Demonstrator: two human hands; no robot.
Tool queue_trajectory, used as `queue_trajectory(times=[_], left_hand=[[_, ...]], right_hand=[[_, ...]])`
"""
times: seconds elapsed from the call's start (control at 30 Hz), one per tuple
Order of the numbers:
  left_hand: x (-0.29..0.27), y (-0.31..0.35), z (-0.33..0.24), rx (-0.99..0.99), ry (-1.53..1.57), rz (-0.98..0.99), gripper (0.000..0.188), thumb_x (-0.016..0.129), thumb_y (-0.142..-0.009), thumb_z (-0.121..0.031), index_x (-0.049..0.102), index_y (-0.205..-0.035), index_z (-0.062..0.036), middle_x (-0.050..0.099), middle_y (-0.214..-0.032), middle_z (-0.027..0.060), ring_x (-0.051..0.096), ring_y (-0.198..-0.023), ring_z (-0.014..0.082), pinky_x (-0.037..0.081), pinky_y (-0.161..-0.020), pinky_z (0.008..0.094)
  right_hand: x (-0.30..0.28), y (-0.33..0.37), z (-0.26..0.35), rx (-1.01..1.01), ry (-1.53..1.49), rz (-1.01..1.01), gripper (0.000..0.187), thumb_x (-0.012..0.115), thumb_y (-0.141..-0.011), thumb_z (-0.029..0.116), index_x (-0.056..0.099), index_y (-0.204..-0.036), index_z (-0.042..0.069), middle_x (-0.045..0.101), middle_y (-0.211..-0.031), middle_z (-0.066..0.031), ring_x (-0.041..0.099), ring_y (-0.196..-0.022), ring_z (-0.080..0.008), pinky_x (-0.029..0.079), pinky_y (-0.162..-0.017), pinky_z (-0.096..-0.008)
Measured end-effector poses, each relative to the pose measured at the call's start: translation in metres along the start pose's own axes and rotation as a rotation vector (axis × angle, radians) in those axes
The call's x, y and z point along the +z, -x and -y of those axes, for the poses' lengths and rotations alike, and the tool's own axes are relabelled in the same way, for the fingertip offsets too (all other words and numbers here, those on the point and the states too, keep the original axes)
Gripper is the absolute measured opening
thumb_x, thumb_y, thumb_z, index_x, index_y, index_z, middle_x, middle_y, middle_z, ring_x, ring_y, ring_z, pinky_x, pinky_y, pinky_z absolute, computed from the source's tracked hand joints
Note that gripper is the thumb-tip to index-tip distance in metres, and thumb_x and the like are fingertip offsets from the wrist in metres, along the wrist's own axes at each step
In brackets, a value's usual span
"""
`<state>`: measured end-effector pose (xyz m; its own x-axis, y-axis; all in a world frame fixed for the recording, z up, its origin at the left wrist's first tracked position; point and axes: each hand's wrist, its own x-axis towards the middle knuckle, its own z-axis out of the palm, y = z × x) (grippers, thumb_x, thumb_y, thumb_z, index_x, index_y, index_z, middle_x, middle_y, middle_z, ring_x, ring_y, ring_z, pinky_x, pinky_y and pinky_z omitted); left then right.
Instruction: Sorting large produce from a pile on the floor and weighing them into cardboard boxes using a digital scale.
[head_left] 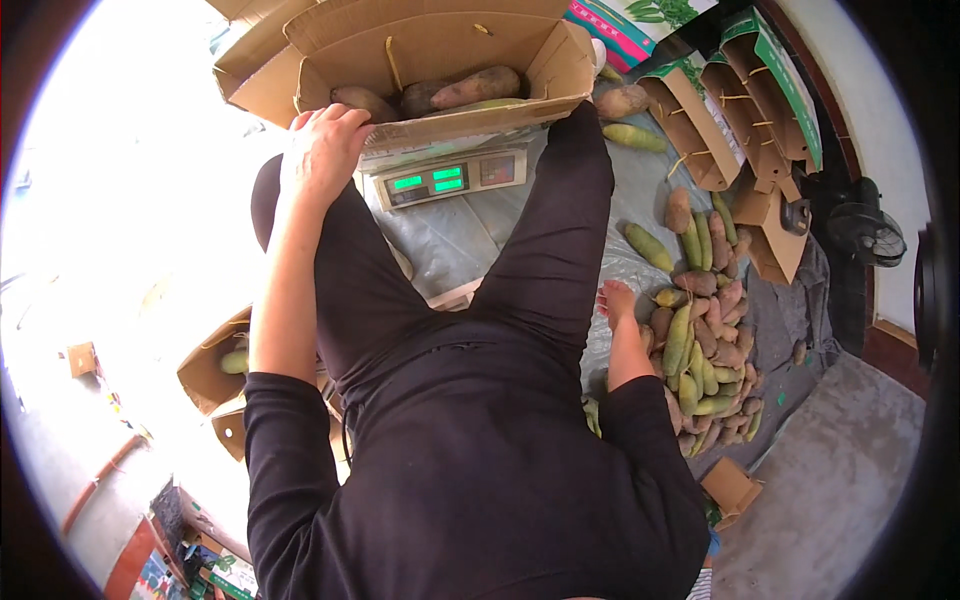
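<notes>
Cardboard carton (470,122) straight ahead over a digital scale (428,182), clasping its near-left rim with left hand (330,140), hanging right hand (618,302) well apart beside heaped root vegetables (705,340), right-side grasp unclear.

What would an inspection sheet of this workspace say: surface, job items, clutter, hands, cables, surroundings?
Surface: grey plastic sheeting on the floor.
Job items: open cardboard box with tubers inside; digital scale, green display lit, below its near side; contact hidden. Produce pile, green and reddish-brown, at right.
Clutter: upright cartons, upper right; small carton, lower right.
Hands: left hand on the box's near-left rim; right hand beside the pile, grip unclear.
Cables: nothing seen.
Surroundings: black fan, white wall; left side overexposed.
</notes>
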<state>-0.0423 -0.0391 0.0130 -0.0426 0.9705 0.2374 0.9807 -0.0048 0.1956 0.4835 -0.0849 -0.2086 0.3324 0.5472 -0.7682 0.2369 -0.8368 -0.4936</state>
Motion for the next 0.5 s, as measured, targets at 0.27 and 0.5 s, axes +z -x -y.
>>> queue_trajectory(times=[0.27,0.5], left_hand=[[-0.001,0.000,0.003,-0.017,0.014,0.000,0.018,0.055,-0.084,-0.023,0.065,-0.092,-0.0105,0.061,-0.088,0.0057,0.057,-0.093,0.0227,0.037,-0.089,0.0372],[-0.001,-0.001,0.005,-0.046,0.100,-0.100,0.018,0.058,-0.081,-0.020,0.064,-0.094,-0.0087,0.061,-0.091,0.0060,0.056,-0.094,0.0238,0.036,-0.091,0.0374]], right_hand=[[0.009,0.001,0.009,-0.048,-0.013,0.039,0.016,0.051,-0.085,0.013,0.057,-0.100,0.008,0.061,-0.082,-0.0043,0.057,-0.064,-0.0151,0.044,-0.052,-0.0297],[0.004,0.002,0.095,-0.134,-0.268,0.027,0.024,0.053,-0.086,0.013,0.053,-0.111,0.010,0.061,-0.095,-0.0044,0.057,-0.075,-0.0156,0.047,-0.064,-0.0308]])
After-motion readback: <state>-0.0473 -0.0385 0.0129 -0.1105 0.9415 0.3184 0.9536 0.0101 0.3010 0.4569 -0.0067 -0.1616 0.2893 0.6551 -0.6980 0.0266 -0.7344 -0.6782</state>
